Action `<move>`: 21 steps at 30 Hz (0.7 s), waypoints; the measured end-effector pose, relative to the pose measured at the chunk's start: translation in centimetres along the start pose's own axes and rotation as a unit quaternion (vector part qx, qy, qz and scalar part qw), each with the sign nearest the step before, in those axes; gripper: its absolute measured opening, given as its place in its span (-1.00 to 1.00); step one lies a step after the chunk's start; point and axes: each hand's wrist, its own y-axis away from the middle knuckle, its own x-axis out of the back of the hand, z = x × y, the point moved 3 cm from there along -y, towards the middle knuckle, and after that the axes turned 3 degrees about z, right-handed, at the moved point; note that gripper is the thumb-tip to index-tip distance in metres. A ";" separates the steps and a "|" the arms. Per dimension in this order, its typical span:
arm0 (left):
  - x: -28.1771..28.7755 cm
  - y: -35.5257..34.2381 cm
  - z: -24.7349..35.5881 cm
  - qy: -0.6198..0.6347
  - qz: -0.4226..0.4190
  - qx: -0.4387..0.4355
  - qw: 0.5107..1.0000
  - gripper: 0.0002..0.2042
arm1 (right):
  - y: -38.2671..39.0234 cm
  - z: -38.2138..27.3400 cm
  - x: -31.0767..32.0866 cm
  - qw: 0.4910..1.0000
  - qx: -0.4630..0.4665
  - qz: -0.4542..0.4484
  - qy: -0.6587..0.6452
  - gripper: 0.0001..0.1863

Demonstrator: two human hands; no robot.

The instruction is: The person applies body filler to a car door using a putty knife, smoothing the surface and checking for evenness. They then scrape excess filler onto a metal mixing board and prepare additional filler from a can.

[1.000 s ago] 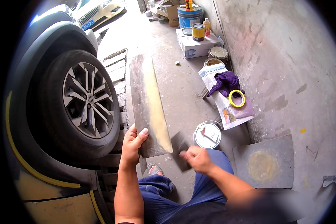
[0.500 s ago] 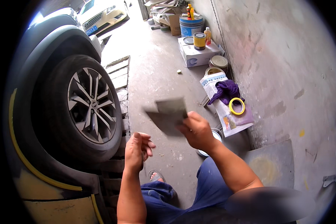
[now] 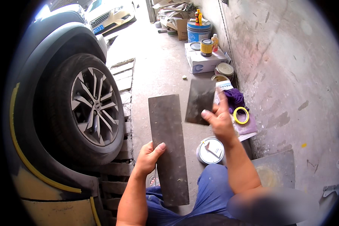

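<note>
My left hand (image 3: 148, 160) grips the left edge of a long, dark grey rectangular board (image 3: 169, 150), its thumb on the front face and the other fingers hidden behind. The board stands nearly upright in view, over my blue trousers. To its right, my right hand (image 3: 222, 124) pinches a smaller, thin dark grey sheet (image 3: 199, 100) at the lower right edge, thumb in front. A narrow gap separates sheet and board. Below the right hand stands a round tin (image 3: 206, 157) with a pale lid and a small tool lying on top.
At the left is a car wheel (image 3: 97, 105) under an arch edged with yellow tape (image 3: 22, 160). Along the right wall lie a purple cloth (image 3: 235, 98) and a yellow tape roll (image 3: 241, 123). Farther off are a white box (image 3: 205, 64) with cans and a blue bucket (image 3: 198, 34).
The long board now shows broadside in my left hand; earlier it could not be made out. My right hand has moved up and right, turning the sheet flat to view.
</note>
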 end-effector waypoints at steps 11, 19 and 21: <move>0.4 0.1 -0.2 -0.014 -0.025 0.012 1.000 -0.73 | -3.2 1.0 -1.9 0.995 0.069 -0.065 0.043 -0.74; 0.7 -0.2 0.2 0.003 -0.018 0.002 1.000 -0.75 | -3.7 0.5 -2.4 0.995 0.071 -0.057 0.031 -0.72; 2.0 -0.5 0.1 0.020 -0.022 0.002 1.000 -0.74 | -0.2 2.8 -3.0 0.990 0.078 -0.075 0.086 -0.74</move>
